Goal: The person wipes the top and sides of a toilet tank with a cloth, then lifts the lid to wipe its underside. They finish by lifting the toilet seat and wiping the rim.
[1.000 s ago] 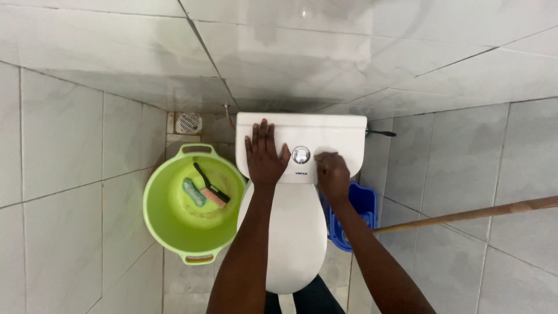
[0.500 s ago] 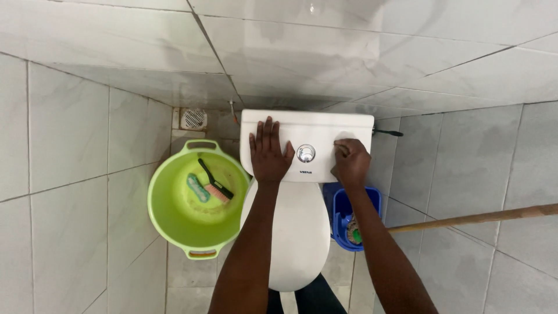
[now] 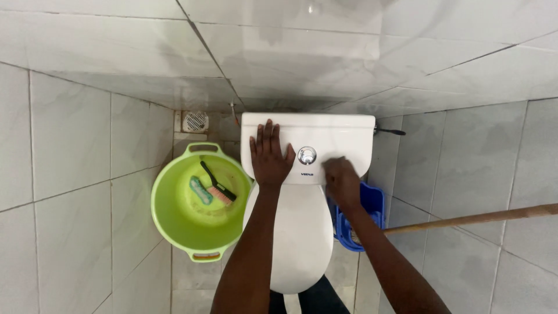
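Resting flat with fingers spread, the left hand (image 3: 269, 156) holds nothing and presses on the toilet cistern lid (image 3: 334, 129) near its left edge, just left of the chrome flush button (image 3: 307, 155). The right hand (image 3: 342, 181) is curled at the lid's front right corner; whether its grip holds anything cannot be told. Beside the toilet sits a green tub (image 3: 174, 216) holding a brush (image 3: 218, 186).
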